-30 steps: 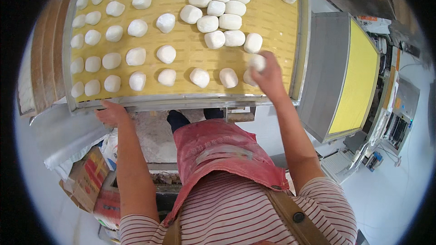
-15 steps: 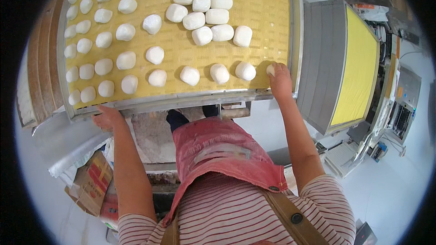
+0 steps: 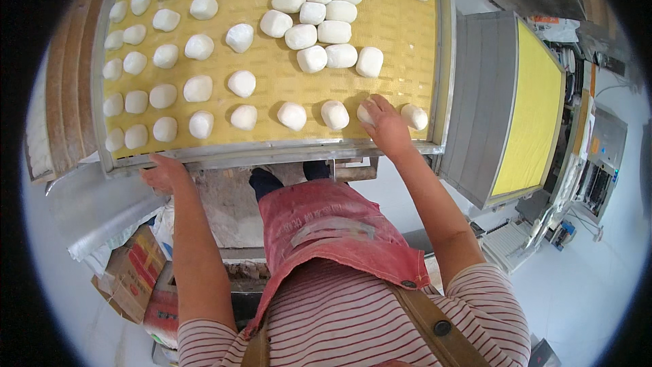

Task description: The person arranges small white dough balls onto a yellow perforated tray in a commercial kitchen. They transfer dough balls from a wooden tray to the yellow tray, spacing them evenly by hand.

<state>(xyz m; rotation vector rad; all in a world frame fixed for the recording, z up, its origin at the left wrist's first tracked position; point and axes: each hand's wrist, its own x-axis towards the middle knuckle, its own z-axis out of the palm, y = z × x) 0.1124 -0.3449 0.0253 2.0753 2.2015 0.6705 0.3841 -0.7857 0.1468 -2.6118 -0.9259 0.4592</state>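
Note:
White dough pieces (image 3: 292, 115), rounded and smooth, lie on a metal-framed tray (image 3: 272, 151) with a yellow mesh surface. Along its near edge they form a spaced row. My right hand (image 3: 388, 126) has its fingers closed round one dough bun (image 3: 365, 114) near the right end of that row, partly hiding it. To its right sits another dough bun (image 3: 414, 117), apart from the hand. My left hand (image 3: 164, 173) grips the tray's front rim near the left corner, its fingertips over the metal edge.
More dough pieces crowd together at the tray's middle (image 3: 314, 13). Stacked wooden trays (image 3: 71, 88) stand at the left. A stack of grey-framed screens with a yellow top (image 3: 530, 115) is close on the right. A cardboard box (image 3: 132, 275) lies low at the left.
My right hand has moved left from the last bun in the near row to the one beside it. The left hand stays at the rim. The view has shifted slightly.

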